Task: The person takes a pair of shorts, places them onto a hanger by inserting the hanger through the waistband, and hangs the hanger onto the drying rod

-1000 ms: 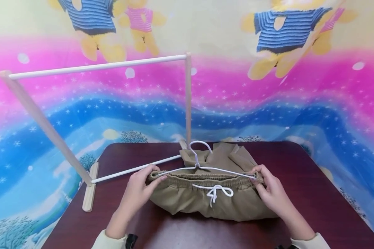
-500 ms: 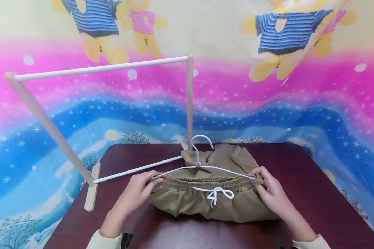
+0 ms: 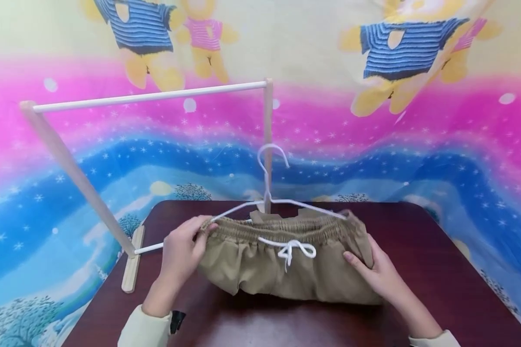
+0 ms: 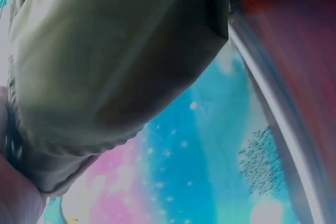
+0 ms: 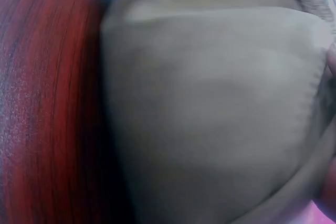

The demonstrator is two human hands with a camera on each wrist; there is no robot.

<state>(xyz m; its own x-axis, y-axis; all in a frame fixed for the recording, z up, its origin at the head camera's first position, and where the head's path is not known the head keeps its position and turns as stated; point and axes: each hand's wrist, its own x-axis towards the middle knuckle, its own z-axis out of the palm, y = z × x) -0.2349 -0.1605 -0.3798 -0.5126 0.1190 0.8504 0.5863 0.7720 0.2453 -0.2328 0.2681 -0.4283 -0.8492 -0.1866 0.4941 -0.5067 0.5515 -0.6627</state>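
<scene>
Khaki pants (image 3: 260, 270) with an elastic waistband and a white drawstring bow (image 3: 292, 250) are held up over the table, waistband uppermost. A white clothes hanger (image 3: 295, 203) spans the waistband, its ends at the two sides and its hook standing upright above. My left hand (image 3: 180, 253) pinches the waistband's left corner around the hanger's end. Lower down on the opposite side, my right hand (image 3: 382, 274) grips the side of the pants, thumb in front and fingers mostly hidden behind. Pants fabric (image 4: 105, 56) fills much of the left wrist view; the right wrist view shows blurred cloth (image 5: 210, 98).
A small wooden rack with a white top rail (image 3: 152, 96) stands at the back left, its foot (image 3: 132, 270) on the dark red table (image 3: 430, 270). Behind it hangs a backdrop (image 3: 417, 154) printed with bears and snow.
The hanger and the pants' waistband have risen, the hook now overlapping the rack's right post. My right hand has gone from the waistband corner down to the side of the pants.
</scene>
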